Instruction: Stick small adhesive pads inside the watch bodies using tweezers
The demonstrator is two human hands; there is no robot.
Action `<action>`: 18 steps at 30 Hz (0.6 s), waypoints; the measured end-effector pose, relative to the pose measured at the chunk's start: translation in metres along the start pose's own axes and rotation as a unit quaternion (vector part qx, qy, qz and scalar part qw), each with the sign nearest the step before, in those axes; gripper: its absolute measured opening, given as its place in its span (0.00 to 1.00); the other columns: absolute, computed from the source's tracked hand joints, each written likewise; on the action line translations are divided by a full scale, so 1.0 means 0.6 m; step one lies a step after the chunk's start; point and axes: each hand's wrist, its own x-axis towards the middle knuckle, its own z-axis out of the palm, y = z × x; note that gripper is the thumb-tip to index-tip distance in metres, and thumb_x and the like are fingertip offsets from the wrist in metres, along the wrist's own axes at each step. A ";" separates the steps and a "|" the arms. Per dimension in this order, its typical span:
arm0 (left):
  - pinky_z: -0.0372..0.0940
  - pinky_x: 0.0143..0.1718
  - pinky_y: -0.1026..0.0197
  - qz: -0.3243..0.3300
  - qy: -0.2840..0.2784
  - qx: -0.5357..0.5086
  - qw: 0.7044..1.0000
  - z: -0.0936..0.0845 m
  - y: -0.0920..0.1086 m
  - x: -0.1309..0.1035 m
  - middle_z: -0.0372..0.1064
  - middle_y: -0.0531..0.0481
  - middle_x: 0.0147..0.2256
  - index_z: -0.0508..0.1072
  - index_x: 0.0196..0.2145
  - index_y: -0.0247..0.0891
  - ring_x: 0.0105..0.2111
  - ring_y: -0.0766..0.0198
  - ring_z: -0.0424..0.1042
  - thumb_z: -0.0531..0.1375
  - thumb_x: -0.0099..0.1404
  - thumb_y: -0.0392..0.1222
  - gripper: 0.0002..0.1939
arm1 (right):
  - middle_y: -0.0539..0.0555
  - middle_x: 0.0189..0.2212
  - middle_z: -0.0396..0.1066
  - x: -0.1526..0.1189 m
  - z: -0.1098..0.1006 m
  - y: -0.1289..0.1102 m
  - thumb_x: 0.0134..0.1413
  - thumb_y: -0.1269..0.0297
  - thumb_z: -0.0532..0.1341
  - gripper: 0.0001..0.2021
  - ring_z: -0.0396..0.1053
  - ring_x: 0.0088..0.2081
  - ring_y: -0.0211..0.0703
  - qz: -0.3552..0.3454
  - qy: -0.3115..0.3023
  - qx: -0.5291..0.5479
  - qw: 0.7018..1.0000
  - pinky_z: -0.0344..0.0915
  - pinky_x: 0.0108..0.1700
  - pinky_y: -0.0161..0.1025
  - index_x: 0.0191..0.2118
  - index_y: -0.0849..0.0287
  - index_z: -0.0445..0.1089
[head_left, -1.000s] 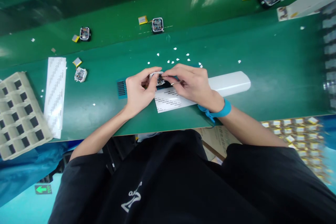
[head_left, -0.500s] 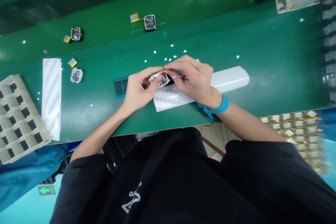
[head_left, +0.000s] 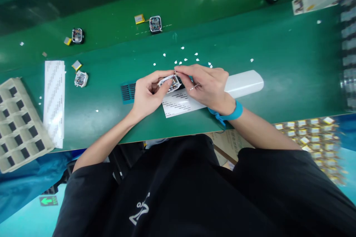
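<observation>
Printed sheet (head_left: 178, 108) on tabletop (head_left: 111, 118), just nearer than the casing. Left hand (head_left: 147, 89) grip: pinching open white casing (head_left: 174, 87). Right hand (head_left: 210, 84) grip: fingertips together at casing's far corner, thin rod (head_left: 195, 86) held under fingers. White bits (head_left: 185, 59) scattered beyond; farther, black-cased unit (head_left: 155, 24) beside battery (head_left: 139, 19).

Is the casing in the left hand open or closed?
Open: the casing, held in the left hand, shows its electronics uncovered.

Black short-sleeved shirt (head_left: 194, 189), white front print (head_left: 139, 209), blue right-wrist strap (head_left: 236, 113)
</observation>
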 end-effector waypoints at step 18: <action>0.46 0.18 0.66 0.027 0.045 0.055 0.997 -0.004 -0.014 0.007 0.60 0.61 0.21 0.71 0.40 0.42 0.18 0.72 0.50 0.61 0.70 0.35 0.03 | 0.51 0.49 0.86 0.000 -0.006 0.011 0.76 0.72 0.58 0.15 0.85 0.43 0.42 -0.042 -0.072 -0.075 0.994 0.78 0.37 0.35 0.56 0.52 0.79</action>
